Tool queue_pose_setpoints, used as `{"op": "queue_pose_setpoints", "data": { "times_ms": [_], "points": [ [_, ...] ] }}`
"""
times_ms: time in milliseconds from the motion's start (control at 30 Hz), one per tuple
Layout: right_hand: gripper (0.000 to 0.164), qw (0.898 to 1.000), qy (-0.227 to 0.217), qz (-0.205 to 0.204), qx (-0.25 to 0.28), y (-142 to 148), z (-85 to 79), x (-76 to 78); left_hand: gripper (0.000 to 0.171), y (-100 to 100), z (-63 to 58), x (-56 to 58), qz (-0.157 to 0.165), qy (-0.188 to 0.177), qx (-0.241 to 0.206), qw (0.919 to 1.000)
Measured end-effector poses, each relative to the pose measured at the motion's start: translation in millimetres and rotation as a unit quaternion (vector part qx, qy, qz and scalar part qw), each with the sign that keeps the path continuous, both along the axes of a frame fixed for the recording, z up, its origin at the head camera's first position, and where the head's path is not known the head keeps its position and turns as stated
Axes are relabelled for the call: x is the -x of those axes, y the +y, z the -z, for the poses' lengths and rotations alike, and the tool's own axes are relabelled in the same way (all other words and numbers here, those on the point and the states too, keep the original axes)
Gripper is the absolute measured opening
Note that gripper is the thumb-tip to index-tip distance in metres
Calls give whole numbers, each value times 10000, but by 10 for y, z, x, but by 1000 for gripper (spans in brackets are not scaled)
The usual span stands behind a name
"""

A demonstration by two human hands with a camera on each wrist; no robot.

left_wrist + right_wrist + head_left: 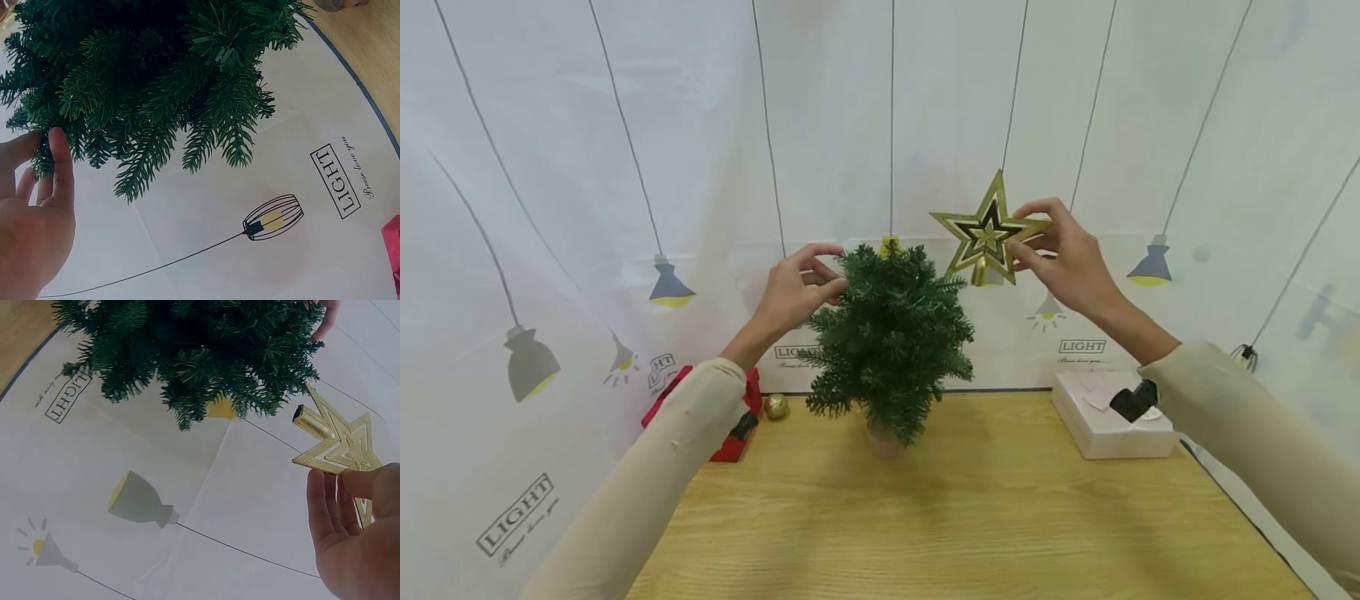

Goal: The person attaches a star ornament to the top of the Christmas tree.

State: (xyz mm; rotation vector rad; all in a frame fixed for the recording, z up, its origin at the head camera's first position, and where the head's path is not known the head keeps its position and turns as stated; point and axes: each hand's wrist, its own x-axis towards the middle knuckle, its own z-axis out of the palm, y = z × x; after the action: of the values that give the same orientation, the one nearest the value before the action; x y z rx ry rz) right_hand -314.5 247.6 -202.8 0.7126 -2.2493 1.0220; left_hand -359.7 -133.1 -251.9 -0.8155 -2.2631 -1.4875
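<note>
A small green artificial Christmas tree (891,333) stands upright on the wooden table. At its upper left side, my left hand (796,287) pinches a branch tip (42,156) between thumb and fingers. A gold star tree topper (988,233) is held up to the right of the treetop by my right hand (1067,254). Thumb and fingers grip one of its side points. The topper's hollow gold socket (315,422) points downward in the head view and faces the branches in the right wrist view, apart from the top of the tree.
A gold ball ornament (777,407) sits left of the tree, beside a red gift box (730,450) partly hidden by my left sleeve. At the right is a white box (1123,437) with a black object on it. A lamp-printed cloth (850,108) hangs behind the table (925,533).
</note>
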Motion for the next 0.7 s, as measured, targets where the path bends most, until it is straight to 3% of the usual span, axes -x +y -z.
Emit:
{"op": "queue_pose_setpoints", "data": {
  "times_ms": [433, 700],
  "points": [
    [38, 9989, 36, -142, 449, -329, -138, 148, 49, 11, -3, -16, 5, -13, -32, 10000],
    [38, 9987, 41, -216, 452, -454, -192, 174, 50, 0, -14, -33, 6, 70, 26, 10000]
  ]
}}
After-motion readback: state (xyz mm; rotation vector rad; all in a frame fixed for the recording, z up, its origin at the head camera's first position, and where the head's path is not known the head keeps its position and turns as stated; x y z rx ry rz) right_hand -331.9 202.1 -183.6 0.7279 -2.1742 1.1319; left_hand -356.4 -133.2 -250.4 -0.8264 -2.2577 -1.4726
